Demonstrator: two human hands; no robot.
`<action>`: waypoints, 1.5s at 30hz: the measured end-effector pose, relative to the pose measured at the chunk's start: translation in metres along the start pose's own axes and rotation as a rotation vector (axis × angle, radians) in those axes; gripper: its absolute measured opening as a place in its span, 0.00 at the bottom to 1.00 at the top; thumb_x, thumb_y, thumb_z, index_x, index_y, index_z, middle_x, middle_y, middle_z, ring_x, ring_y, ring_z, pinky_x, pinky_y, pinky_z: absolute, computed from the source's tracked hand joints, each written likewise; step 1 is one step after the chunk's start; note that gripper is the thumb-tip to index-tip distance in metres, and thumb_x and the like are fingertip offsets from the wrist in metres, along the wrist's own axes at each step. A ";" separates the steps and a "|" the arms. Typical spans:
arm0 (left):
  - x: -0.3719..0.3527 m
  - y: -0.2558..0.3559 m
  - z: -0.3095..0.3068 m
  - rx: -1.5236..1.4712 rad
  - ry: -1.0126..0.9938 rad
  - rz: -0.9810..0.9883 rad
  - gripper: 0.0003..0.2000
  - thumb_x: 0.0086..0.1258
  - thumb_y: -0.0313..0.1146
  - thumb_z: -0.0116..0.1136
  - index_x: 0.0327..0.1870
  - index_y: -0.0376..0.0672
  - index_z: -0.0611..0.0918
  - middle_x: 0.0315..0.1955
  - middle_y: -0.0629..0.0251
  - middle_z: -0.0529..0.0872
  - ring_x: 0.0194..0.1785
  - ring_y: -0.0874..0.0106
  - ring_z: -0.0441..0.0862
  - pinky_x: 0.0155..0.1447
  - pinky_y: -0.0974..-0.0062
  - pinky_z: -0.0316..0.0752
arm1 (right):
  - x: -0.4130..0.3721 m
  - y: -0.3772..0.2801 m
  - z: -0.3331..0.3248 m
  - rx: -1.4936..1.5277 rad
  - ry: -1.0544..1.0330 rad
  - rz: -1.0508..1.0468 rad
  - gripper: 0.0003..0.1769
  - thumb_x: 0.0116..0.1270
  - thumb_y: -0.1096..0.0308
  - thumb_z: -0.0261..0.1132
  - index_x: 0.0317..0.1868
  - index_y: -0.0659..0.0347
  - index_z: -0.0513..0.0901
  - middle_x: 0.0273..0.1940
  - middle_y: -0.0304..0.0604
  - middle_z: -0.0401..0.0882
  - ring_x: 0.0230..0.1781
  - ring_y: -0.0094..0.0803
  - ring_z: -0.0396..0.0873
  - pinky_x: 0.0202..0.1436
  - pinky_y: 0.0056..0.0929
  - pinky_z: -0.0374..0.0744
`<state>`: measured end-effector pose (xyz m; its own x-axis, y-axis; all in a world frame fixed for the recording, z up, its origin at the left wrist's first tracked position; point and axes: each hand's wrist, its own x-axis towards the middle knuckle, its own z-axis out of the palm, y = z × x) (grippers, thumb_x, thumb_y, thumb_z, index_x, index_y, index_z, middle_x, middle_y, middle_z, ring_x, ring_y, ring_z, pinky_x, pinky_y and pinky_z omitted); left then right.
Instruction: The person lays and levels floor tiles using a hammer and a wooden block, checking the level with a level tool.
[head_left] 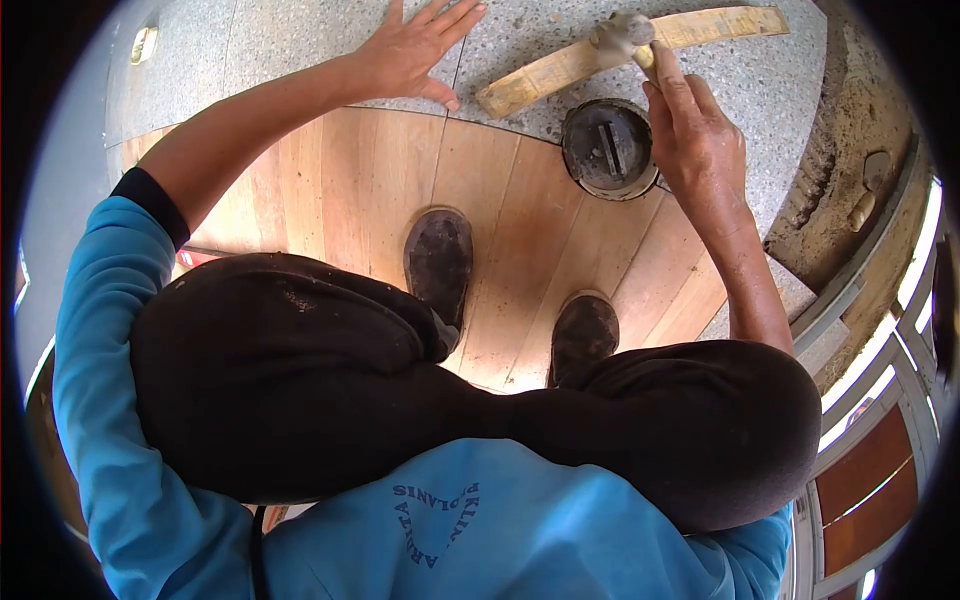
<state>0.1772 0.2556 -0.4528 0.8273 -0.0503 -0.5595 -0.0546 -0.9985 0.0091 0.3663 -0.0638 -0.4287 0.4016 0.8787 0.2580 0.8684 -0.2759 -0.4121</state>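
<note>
My left hand (415,55) lies with its fingers spread on the grey speckled tiles (290,50) at the top. A hammer (625,38) is in my right hand (695,130), its head over a long strip of wood (540,80) that lies slantwise across the tiles. The hammer head looks slightly blurred, and whether it touches the wood I cannot tell. Just left of my right hand, a round dark cover (608,150) with a raised bar sits in the floor where the speckled tiles meet wood-look tiles (500,180).
Two dark shoes (438,255) stand on the wood-look tiles, below the cover and my left hand. Along the right side runs a strip of bare, dirty ground (840,150), with a metal gate (880,440) beyond it. A small object (144,45) lies at the upper left.
</note>
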 end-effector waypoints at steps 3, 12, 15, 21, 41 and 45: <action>0.000 -0.001 0.002 -0.015 0.010 0.005 0.67 0.58 0.76 0.60 0.85 0.36 0.40 0.85 0.42 0.41 0.86 0.40 0.42 0.76 0.19 0.43 | 0.001 0.001 0.005 -0.011 -0.004 -0.006 0.25 0.76 0.68 0.66 0.72 0.50 0.77 0.38 0.48 0.85 0.32 0.49 0.88 0.32 0.46 0.86; 0.003 0.001 -0.001 -0.014 -0.012 -0.016 0.68 0.58 0.72 0.66 0.85 0.37 0.38 0.85 0.43 0.41 0.86 0.42 0.41 0.76 0.19 0.42 | 0.000 -0.002 0.009 -0.004 0.029 -0.032 0.25 0.76 0.69 0.67 0.71 0.54 0.78 0.37 0.48 0.86 0.31 0.47 0.88 0.31 0.44 0.86; 0.001 0.001 -0.003 -0.027 -0.035 -0.021 0.68 0.58 0.71 0.66 0.85 0.37 0.38 0.86 0.44 0.40 0.87 0.42 0.41 0.76 0.19 0.42 | -0.004 -0.002 0.012 0.029 0.062 -0.040 0.25 0.75 0.70 0.68 0.70 0.54 0.78 0.36 0.48 0.86 0.30 0.47 0.88 0.30 0.44 0.86; 0.003 0.001 0.001 -0.014 -0.027 -0.036 0.67 0.59 0.70 0.68 0.85 0.37 0.39 0.86 0.45 0.39 0.87 0.43 0.40 0.76 0.19 0.42 | -0.001 -0.003 0.014 -0.002 0.000 0.011 0.26 0.75 0.69 0.67 0.72 0.53 0.77 0.37 0.49 0.86 0.31 0.49 0.87 0.30 0.46 0.85; 0.001 0.006 -0.004 -0.013 -0.034 -0.039 0.65 0.60 0.65 0.70 0.85 0.37 0.40 0.86 0.46 0.39 0.87 0.44 0.40 0.76 0.19 0.44 | -0.003 -0.004 0.015 0.036 0.027 -0.020 0.25 0.75 0.70 0.67 0.71 0.55 0.78 0.36 0.47 0.85 0.29 0.48 0.86 0.30 0.44 0.85; 0.000 0.003 -0.006 -0.034 -0.029 -0.030 0.66 0.59 0.68 0.69 0.86 0.38 0.40 0.86 0.46 0.39 0.87 0.44 0.40 0.76 0.19 0.44 | 0.001 0.001 0.013 0.006 0.062 0.095 0.23 0.76 0.68 0.67 0.70 0.55 0.80 0.36 0.48 0.86 0.29 0.49 0.87 0.30 0.43 0.85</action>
<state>0.1809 0.2528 -0.4476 0.8118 -0.0202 -0.5836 -0.0103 -0.9997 0.0203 0.3641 -0.0587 -0.4405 0.4990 0.8231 0.2712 0.8241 -0.3540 -0.4422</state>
